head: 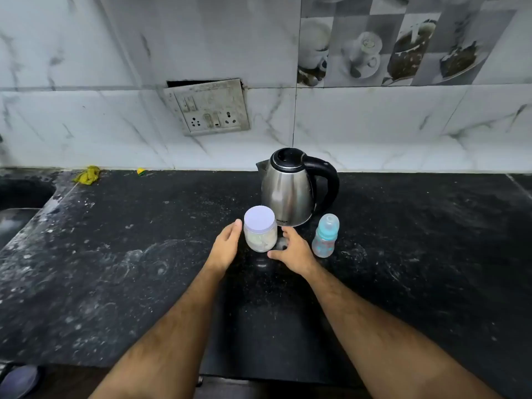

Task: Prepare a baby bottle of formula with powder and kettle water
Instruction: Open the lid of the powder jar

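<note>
Both forearms reach over the counter (115,269), left hand (226,247) and right hand (293,251) spread beside the powder jar (260,233)

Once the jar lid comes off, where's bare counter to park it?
Widest bare counter lies left of the left hand, toward the sink; another patch sits right of the baby bottle. Crowded: powder jar, kettle and bottle cluster tightly, right hand filling the jar-bottle gap.

Black speckled countertop (115,269); white marble-look wall tiles (374,125); loose switchboard (208,108).
</note>
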